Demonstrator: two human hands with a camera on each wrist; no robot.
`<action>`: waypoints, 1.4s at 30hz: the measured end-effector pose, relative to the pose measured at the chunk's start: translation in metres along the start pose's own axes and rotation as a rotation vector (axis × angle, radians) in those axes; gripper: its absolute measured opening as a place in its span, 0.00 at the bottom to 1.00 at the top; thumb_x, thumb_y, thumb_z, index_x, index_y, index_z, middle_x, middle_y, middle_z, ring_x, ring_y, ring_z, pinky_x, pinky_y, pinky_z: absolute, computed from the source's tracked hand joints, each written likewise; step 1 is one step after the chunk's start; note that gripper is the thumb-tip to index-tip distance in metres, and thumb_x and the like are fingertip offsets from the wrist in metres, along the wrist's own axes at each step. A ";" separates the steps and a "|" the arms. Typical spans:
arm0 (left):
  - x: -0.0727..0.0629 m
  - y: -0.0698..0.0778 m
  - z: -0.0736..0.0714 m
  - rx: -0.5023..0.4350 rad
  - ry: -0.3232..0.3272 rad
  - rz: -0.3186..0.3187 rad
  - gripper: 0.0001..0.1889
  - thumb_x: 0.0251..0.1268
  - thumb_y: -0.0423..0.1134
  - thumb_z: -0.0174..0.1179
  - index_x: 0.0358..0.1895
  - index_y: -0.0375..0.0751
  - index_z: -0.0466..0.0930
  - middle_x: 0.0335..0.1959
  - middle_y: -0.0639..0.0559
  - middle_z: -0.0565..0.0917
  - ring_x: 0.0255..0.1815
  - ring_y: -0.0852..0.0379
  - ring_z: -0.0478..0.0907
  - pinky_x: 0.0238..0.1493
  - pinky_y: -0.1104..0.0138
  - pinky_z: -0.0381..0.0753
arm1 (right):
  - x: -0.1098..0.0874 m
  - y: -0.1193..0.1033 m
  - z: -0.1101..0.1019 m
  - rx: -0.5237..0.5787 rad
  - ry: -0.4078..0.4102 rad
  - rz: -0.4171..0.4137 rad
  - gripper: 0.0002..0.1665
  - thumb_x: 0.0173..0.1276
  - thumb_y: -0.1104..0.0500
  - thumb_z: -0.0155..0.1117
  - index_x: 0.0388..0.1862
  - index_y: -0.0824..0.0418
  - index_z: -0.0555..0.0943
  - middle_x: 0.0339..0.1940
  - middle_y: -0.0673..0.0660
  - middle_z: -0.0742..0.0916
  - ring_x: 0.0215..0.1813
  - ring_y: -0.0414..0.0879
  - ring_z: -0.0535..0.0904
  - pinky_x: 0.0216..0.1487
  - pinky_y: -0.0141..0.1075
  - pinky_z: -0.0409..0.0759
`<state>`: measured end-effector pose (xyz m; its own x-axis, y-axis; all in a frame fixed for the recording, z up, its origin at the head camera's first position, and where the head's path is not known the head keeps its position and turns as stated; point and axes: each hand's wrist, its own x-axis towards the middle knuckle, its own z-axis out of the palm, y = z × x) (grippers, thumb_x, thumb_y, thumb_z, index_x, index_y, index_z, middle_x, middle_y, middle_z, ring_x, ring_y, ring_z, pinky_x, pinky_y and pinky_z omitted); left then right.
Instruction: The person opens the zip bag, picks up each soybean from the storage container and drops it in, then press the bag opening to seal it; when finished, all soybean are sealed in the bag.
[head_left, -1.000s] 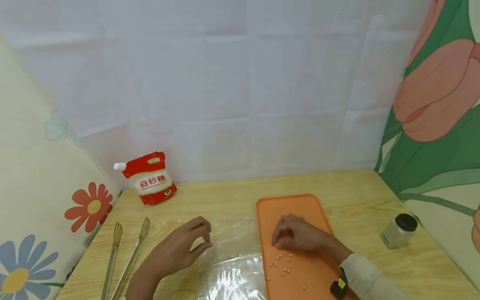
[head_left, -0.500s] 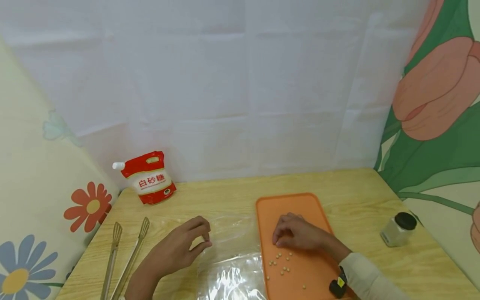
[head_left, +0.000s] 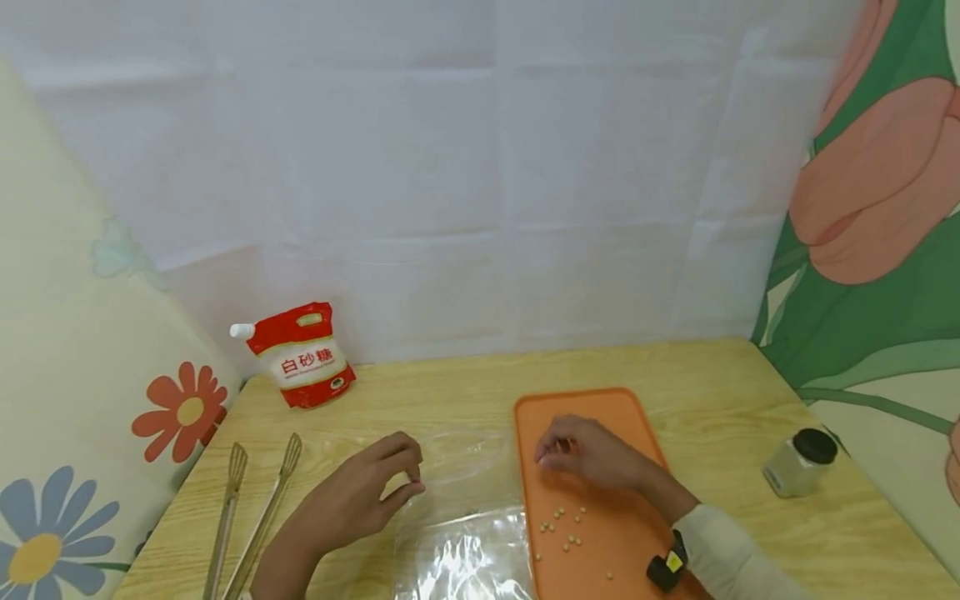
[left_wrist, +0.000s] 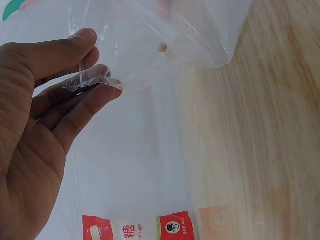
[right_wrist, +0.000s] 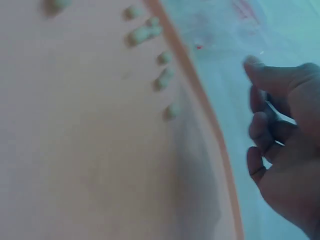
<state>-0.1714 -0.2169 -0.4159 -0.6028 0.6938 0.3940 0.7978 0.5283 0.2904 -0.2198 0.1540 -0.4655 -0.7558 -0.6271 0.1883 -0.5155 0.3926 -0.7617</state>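
My left hand pinches the mouth edge of a clear plastic bag lying on the table. In the left wrist view, thumb and fingers hold the film apart, and one soybean shows through it. My right hand is over the orange tray, thumb and forefinger together. A pale speck at its fingertips looks like a soybean, mostly hidden by the fingers. Several loose soybeans lie on the tray below that hand. The right wrist view is blurred and does not show what the fingertips hold.
A red and white sugar pouch stands at the back left. Metal tongs lie along the left side. A clear jar with a black lid stands on the right. A white sheet hangs behind the table.
My right hand has lifted and moved slightly away and left, from the tray surface near the soybeans. My left hand stays on the bag.
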 end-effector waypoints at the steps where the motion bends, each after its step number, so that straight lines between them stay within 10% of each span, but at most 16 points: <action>1: 0.000 0.000 0.000 0.001 -0.001 -0.002 0.16 0.58 0.32 0.73 0.36 0.55 0.74 0.45 0.65 0.72 0.43 0.66 0.73 0.39 0.69 0.80 | 0.002 -0.003 0.000 0.028 0.030 -0.008 0.07 0.73 0.47 0.63 0.45 0.44 0.83 0.40 0.43 0.82 0.40 0.43 0.74 0.42 0.38 0.74; 7: 0.001 0.000 0.001 -0.002 -0.008 -0.019 0.16 0.58 0.33 0.73 0.36 0.56 0.74 0.45 0.65 0.72 0.43 0.66 0.73 0.39 0.67 0.80 | 0.014 -0.033 0.000 0.161 0.189 -0.027 0.07 0.76 0.58 0.62 0.49 0.56 0.83 0.37 0.51 0.81 0.37 0.48 0.74 0.41 0.41 0.75; 16: 0.002 -0.001 0.001 -0.005 -0.009 -0.011 0.15 0.59 0.33 0.73 0.36 0.55 0.75 0.44 0.63 0.73 0.43 0.66 0.73 0.39 0.66 0.81 | 0.029 -0.081 0.002 0.191 0.207 -0.144 0.06 0.74 0.64 0.63 0.46 0.58 0.84 0.35 0.53 0.79 0.34 0.47 0.71 0.37 0.36 0.72; 31: 0.002 0.002 0.001 0.004 -0.014 -0.023 0.15 0.58 0.33 0.74 0.35 0.55 0.75 0.44 0.66 0.72 0.43 0.66 0.73 0.41 0.68 0.80 | 0.034 -0.083 0.012 0.187 0.189 -0.128 0.07 0.73 0.64 0.64 0.45 0.54 0.85 0.32 0.54 0.77 0.34 0.44 0.68 0.37 0.36 0.67; 42: 0.002 0.004 0.000 0.000 -0.006 0.000 0.16 0.57 0.31 0.74 0.36 0.53 0.75 0.45 0.64 0.72 0.43 0.65 0.73 0.39 0.66 0.81 | 0.028 -0.043 0.011 0.211 0.170 -0.054 0.10 0.77 0.53 0.61 0.53 0.44 0.84 0.39 0.49 0.81 0.38 0.47 0.73 0.41 0.38 0.75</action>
<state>-0.1699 -0.2137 -0.4139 -0.6029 0.6966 0.3890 0.7978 0.5286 0.2900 -0.2143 0.1121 -0.4344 -0.7956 -0.5142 0.3204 -0.4753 0.2018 -0.8564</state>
